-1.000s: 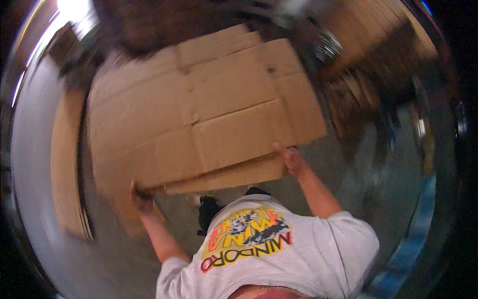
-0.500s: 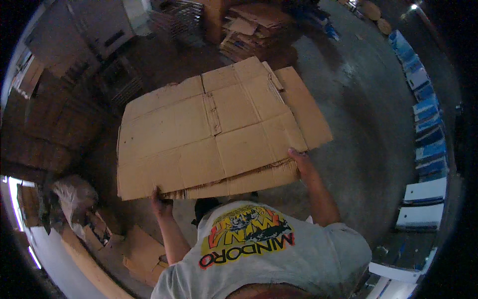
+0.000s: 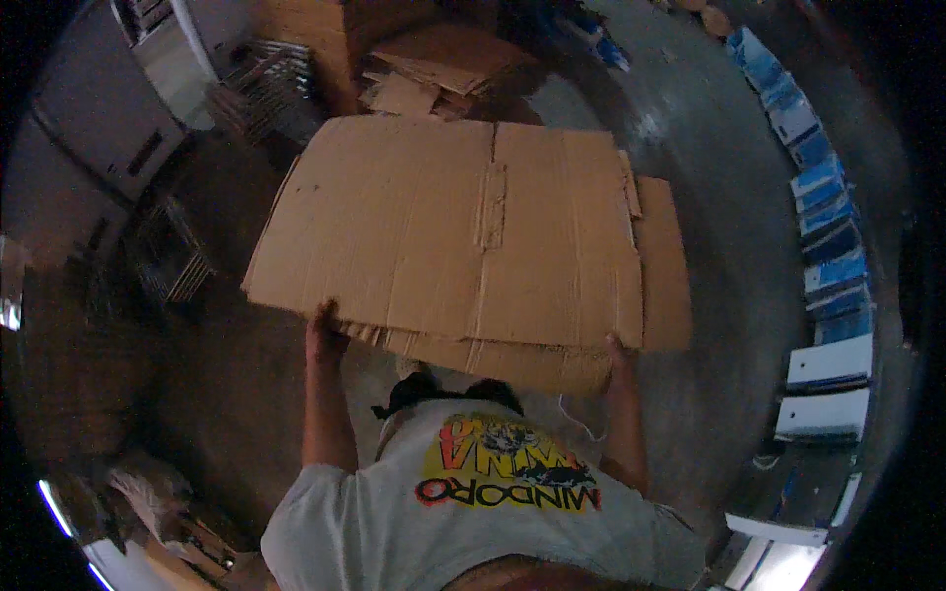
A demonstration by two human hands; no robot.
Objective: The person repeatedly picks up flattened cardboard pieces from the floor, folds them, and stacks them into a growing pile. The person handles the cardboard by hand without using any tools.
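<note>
A stack of flattened cardboard boxes [image 3: 424, 227] is held out in front of me, brown, creased and worn at the edges. My left hand [image 3: 324, 333] grips its near edge toward the left, thumb on top and the other fingers hidden underneath. At the near right corner my right hand [image 3: 619, 360] is closed on the edge, its fingers mostly out of sight below. One narrower cardboard piece [image 3: 665, 261] sticks out past the right side of the stack.
A pile of flattened cardboard [image 3: 453, 59] lies on the floor ahead. Metal racks [image 3: 261, 89] stand at the far left. Blue and white boxes [image 3: 828, 227] line the right side. A crumpled plastic bag [image 3: 148, 488] sits at lower left beside more cardboard.
The held cardboard has turned and now lies straighter across my front, its right end shifted right and down. The floor pile appears closer. Both hands keep their grip.
</note>
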